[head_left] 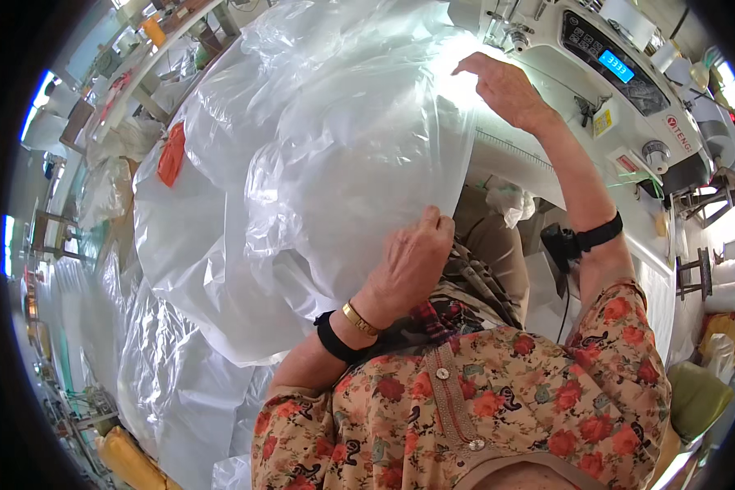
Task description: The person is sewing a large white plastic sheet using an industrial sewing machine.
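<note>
While both forearms reach up from the lower edge of the head view, the L hand (pixel 414 257) sits near mid-frame, fingers curled, at the R edge of a big, crumpled, clear-ish plastic sheet (pixel 343 180). L grip looks closed, pinching that edge. R hand (pixel 508 91) is farther up, by the sheet's upper R corner & next to the sewing machine (pixel 621 106); fingers bent, index pointing L. Glare washes out the spot at its fingertips, so can't tell if R grip has any plastic in it.

Sheet fills most of L & centre, bunched in folds, its straight R edge running btwn the two hands & partly over the white table (pixel 539 167) w/ a ruler strip (pixel 514 147) along it. Machine has a lit blue display (pixel 616 66) on a dark panel, plus a round dial (pixel 655 155) lower down.

Also: gold wristband (pixel 359 319) & black strap (pixel 336 341) on L arm, another dark band (pixel 599 233) on R forearm; floral top (pixel 498 400); orange-red scrap (pixel 171 155) at the sheet's L side; yellow bundle (pixel 135 461) bottom L; olive bundle (pixel 699 400) lower R.
</note>
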`<move>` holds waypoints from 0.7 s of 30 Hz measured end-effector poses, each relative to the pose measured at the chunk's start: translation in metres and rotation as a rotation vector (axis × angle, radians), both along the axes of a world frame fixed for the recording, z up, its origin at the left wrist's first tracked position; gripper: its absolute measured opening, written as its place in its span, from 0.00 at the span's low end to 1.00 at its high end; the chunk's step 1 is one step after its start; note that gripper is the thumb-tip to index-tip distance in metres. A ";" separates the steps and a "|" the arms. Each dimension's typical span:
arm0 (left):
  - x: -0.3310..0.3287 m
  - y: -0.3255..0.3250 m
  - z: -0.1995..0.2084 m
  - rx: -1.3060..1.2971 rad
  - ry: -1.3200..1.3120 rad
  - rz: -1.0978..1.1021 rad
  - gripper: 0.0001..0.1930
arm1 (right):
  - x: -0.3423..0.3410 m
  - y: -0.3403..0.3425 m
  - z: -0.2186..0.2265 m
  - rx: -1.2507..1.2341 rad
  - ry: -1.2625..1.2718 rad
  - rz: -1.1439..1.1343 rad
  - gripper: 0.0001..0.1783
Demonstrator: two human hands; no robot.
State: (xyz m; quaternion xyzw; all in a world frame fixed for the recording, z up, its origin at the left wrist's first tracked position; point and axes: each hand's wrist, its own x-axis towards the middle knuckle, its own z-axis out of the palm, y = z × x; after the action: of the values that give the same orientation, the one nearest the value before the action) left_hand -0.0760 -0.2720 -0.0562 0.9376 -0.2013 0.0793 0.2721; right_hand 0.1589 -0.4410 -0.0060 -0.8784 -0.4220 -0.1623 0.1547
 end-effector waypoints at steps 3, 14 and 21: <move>-0.003 0.002 0.002 -0.023 -0.032 -0.002 0.12 | 0.007 -0.020 -0.016 -0.123 0.065 -0.129 0.16; -0.018 0.011 -0.006 -0.140 -0.052 0.026 0.26 | 0.020 -0.010 -0.043 0.062 -0.134 -0.069 0.05; -0.013 0.011 -0.012 -0.180 0.027 0.058 0.23 | 0.018 -0.010 -0.040 0.046 0.006 -0.324 0.10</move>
State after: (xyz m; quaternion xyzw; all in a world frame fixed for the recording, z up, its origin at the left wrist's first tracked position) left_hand -0.0886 -0.2615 -0.0680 0.9158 -0.1624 0.0925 0.3555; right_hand 0.1770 -0.4514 -0.0456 -0.9316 -0.2706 -0.1921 0.1481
